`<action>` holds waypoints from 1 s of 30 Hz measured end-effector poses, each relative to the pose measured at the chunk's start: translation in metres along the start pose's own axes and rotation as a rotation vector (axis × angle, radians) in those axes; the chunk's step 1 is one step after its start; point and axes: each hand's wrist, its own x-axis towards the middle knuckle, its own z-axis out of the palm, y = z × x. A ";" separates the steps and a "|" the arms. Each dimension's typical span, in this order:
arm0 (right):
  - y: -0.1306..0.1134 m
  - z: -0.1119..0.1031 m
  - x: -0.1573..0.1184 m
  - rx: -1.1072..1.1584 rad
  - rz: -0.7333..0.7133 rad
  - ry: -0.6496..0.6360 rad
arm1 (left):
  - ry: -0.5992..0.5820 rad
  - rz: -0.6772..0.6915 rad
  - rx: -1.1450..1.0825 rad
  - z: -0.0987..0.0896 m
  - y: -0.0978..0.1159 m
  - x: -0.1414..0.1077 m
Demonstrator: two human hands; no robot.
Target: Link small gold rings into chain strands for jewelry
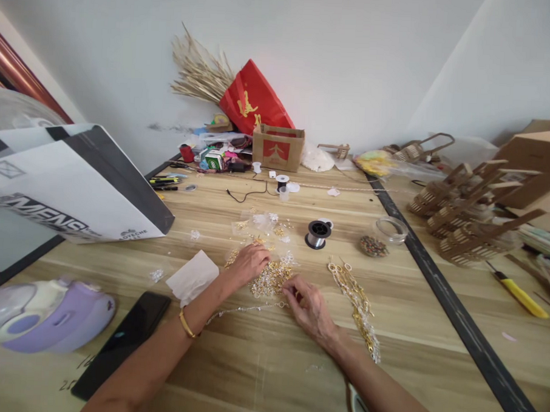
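Observation:
A pile of small gold and silver beads (268, 280) lies in the middle of the wooden table. My left hand (253, 261) is over the pile's upper left side, its fingers bent down and pinched together; what they hold is too small to make out. At the pile's right edge my right hand (307, 306) has its thumb and fingertips closed, close to the ring at the end of a silver chain (247, 308). That chain runs left under my left forearm. Finished-looking gold and silver chains (359, 304) lie in a bundle to the right of my right hand.
A spool of wire (318, 234) stands behind the beads, with a dish of dark beads (373, 246) to its right. Left are a white paper (193, 276), a black phone (122, 344) and a large white box (75, 188). A yellow cutter (521, 294) and small bamboo baskets (465, 241) lie right.

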 end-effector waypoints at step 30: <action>-0.002 -0.001 0.001 0.015 0.012 -0.015 | -0.058 0.050 0.014 0.001 -0.002 0.001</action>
